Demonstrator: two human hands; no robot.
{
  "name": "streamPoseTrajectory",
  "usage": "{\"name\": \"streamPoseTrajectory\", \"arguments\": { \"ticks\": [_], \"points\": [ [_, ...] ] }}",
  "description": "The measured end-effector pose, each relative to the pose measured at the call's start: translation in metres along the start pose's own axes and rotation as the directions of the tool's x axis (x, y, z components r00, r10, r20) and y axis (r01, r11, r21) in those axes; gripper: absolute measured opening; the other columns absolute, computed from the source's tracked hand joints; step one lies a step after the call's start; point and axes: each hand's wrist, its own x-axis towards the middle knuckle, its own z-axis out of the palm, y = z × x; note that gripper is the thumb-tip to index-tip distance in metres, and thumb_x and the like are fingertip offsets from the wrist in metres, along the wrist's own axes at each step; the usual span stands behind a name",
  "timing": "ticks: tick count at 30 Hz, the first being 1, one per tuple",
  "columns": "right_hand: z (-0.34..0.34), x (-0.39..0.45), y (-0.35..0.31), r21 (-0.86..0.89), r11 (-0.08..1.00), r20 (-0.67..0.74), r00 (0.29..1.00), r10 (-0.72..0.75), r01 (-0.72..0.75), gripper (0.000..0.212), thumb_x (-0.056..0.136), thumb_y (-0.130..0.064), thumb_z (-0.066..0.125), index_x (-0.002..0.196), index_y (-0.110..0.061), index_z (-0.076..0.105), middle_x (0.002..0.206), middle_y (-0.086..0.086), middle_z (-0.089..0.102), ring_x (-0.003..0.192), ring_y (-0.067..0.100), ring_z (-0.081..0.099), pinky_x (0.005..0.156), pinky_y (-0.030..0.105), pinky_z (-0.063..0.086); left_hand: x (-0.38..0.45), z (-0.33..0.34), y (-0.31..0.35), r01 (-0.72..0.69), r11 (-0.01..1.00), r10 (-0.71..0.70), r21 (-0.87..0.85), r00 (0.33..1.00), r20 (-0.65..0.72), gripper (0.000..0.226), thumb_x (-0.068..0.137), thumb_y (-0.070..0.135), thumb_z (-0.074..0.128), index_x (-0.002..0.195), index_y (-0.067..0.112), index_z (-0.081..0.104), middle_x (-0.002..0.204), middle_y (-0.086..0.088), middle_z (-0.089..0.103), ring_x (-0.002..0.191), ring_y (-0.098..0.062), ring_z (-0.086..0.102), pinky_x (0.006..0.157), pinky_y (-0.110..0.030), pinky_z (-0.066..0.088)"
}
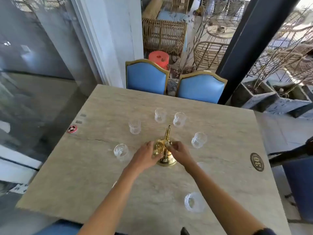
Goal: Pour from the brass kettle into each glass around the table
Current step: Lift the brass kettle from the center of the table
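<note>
Brass kettle (165, 153) on stone bench (101, 175), left hand (145, 156) cupping its body, right hand (179, 152) fingers pinching its top, cut-glass tumblers (135, 127) ringed around.

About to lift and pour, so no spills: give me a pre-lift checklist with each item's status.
1. Kettle upright on the table: ok.
2. Left hand on the kettle's body: ok.
3. Right hand at the handle; closed grip: cannot tell.
4. Glasses upright, e.g. the left one and the right one: ok.
5. Spout pointing toward the far glasses, none touching it: ok.
6. Liquid in the kettle: cannot tell.
</note>
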Motion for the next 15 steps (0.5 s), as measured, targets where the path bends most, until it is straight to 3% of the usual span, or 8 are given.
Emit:
{"name": "streamPoseTrajectory", "arguments": {
  "ticks": [3, 5, 8, 13, 15],
  "points": [
    [0.011, 0.017, -0.001, 0.120, 0.993, 0.042, 0.999, 0.008, -0.013, 0.047, 0.091, -0.043, 0.069, 0.099, 0.004, 0.070, 0.081, 0.021, 0.069, 0.076, 0.029, 0.066, 0.075, 0.047, 0.054, 0.006, 0.010, 0.003, 0.045, 0.997, -0.047, -0.069, 0.999, -0.028, 0.082, 0.106, 0.046, 0.073, 0.171, 0.009, 0.038, 0.166, -0.015, 0.054, 0.152, -0.033, 0.053, 0.124, -0.045, 0.045],
    [0.022, 0.030, 0.003, 0.200, 0.978, 0.099, 0.995, 0.034, -0.053, 0.042, 0.094, -0.039, 0.064, 0.097, 0.002, 0.072, 0.076, 0.012, 0.065, 0.075, 0.020, 0.061, 0.070, 0.040, 0.050, 0.004, 0.015, 0.005, 0.054, 0.994, -0.057, -0.093, 0.998, -0.028, 0.083, 0.106, 0.045, 0.073, 0.173, 0.012, 0.037, 0.166, -0.013, 0.056, 0.153, -0.033, 0.052, 0.125, -0.045, 0.044],
    [0.030, 0.041, 0.008, 0.290, 0.948, 0.098, 0.990, 0.104, -0.128, 0.033, 0.099, -0.024, 0.059, 0.099, 0.007, 0.069, 0.081, 0.008, 0.064, 0.078, 0.020, 0.060, 0.072, 0.036, 0.048, -0.002, 0.018, 0.008, 0.089, 0.990, -0.094, -0.111, 0.995, -0.041, 0.075, 0.108, 0.044, 0.072, 0.170, 0.014, 0.042, 0.160, -0.009, 0.060, 0.151, -0.030, 0.053, 0.119, -0.039, 0.044],
    [0.038, 0.043, 0.009, 0.382, 0.906, 0.127, 0.981, 0.143, -0.182, 0.032, 0.105, -0.015, 0.044, 0.079, -0.011, 0.063, 0.071, 0.005, 0.061, 0.069, 0.019, 0.056, 0.069, 0.035, 0.046, -0.004, 0.031, -0.004, 0.161, 0.977, -0.169, -0.141, 0.985, -0.046, 0.073, 0.107, 0.044, 0.072, 0.168, 0.015, 0.045, 0.161, -0.009, 0.060, 0.150, -0.031, 0.056, 0.120, -0.045, 0.048],
    [0.039, 0.044, 0.011, 0.428, 0.882, 0.105, 0.981, 0.166, -0.195, 0.033, 0.107, -0.018, 0.041, 0.081, -0.013, 0.060, 0.068, 0.002, 0.057, 0.063, 0.016, 0.052, 0.065, 0.032, 0.044, -0.008, 0.034, -0.006, 0.166, 0.975, -0.172, -0.146, 0.984, -0.033, 0.067, 0.108, 0.036, 0.071, 0.166, 0.014, 0.046, 0.162, -0.009, 0.059, 0.152, -0.031, 0.054, 0.121, -0.041, 0.046]
  ]
}}
